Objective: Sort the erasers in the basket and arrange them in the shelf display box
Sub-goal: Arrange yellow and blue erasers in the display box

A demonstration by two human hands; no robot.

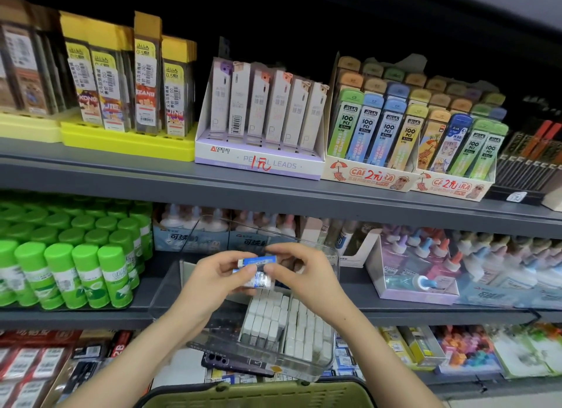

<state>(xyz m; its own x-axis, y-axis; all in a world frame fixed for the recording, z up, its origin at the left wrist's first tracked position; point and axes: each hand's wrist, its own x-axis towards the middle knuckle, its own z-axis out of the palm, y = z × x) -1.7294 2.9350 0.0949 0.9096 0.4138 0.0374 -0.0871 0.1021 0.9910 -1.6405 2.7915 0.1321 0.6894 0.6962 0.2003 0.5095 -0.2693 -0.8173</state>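
Progress: The clear display box [316, 368] is sitting pulled forward on the lower shelf and is overhanging its front edge. Its right portion is already carrying packed rows of white erasers [292, 325] standing on end; the left portion is showing vacant floor. The task is judged to be roughly half complete. The basket [258, 392] is showing only its olive rim at the bottom edge, so the remaining stock cannot be told.

The left hand [213, 276] and right hand [304, 273] are meeting above the box. The left fingers are curling round a small stack of sleeved erasers [258, 261], and the right thumb and forefinger are pinching its right end. The stack is hovering over the back of the box, not yet placed. Seating it in the vacant portion is judged to be the step in hand.

Surroundings: The grey shelving [273, 194] is spanning the whole view in a stationery shop. Green glue sticks [76, 270] are standing left of the box, and glue bottles [425, 255] to its right. Pencil lead boxes [261, 118] are filling the shelf above. A dark phone [231, 362] is lying beneath the box's front.
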